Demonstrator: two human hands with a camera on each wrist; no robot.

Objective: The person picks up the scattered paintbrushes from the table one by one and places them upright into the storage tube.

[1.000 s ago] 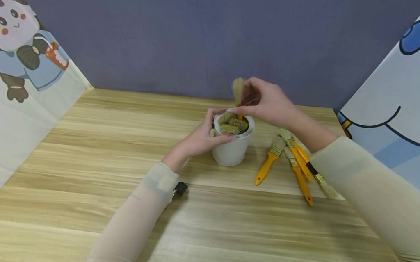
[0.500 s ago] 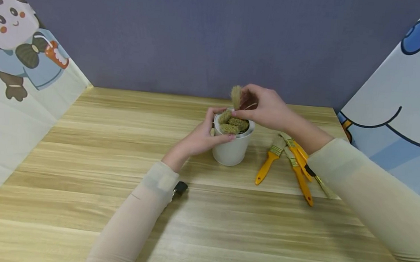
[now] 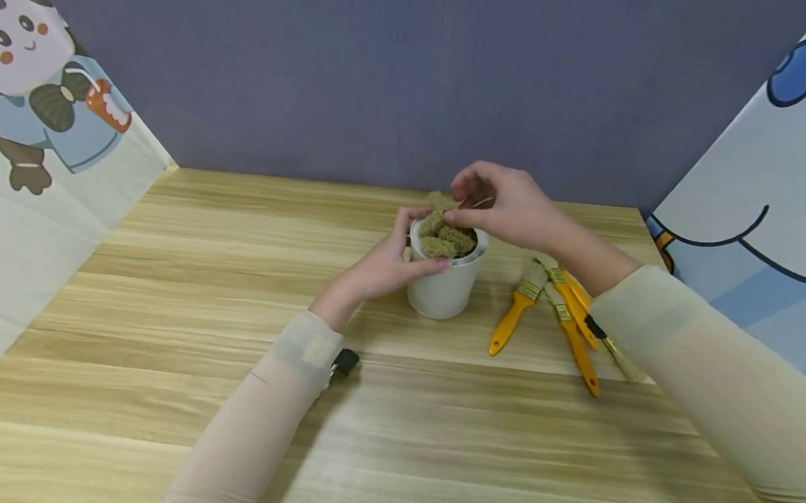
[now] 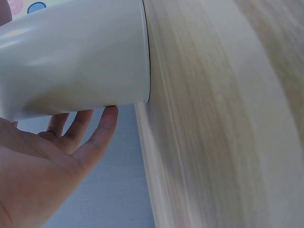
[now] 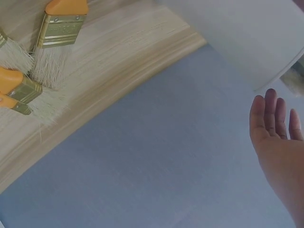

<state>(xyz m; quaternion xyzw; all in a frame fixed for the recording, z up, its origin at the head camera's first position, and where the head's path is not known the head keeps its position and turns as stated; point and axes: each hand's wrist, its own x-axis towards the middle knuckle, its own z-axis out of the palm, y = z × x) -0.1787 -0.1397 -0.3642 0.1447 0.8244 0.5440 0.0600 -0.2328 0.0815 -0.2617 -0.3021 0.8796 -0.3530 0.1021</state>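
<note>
A white cup (image 3: 442, 290) stands upright on the wooden table, with several tan bristle clumps (image 3: 455, 240) bunched in its mouth. Around the cup's left side and rim, my left hand (image 3: 391, 265) grips it, thumb in front and fingers behind; the left wrist view shows those fingertips against the wall. My right hand (image 3: 509, 205) hovers at the far right of the rim, thumb beside the bristles. Its fingers (image 5: 270, 114) look straight in the right wrist view. The blurred bristle tip (image 3: 441, 201) of a paintbrush stands at the back of the rim; its handle is hidden.
Several paintbrushes with orange handles lie to the right of the cup, one paintbrush (image 3: 511, 319) apart from an overlapping group (image 3: 575, 320). A blue-grey wall (image 3: 388, 77) rises behind the table (image 3: 228, 309). Cartoon-printed panels flank both sides.
The paintbrush, bristles up, has gone down into the cup, its orange handle dropping out of sight. My right hand has lowered slightly and its fingers have parted from the bristles. My left hand stays put.
</note>
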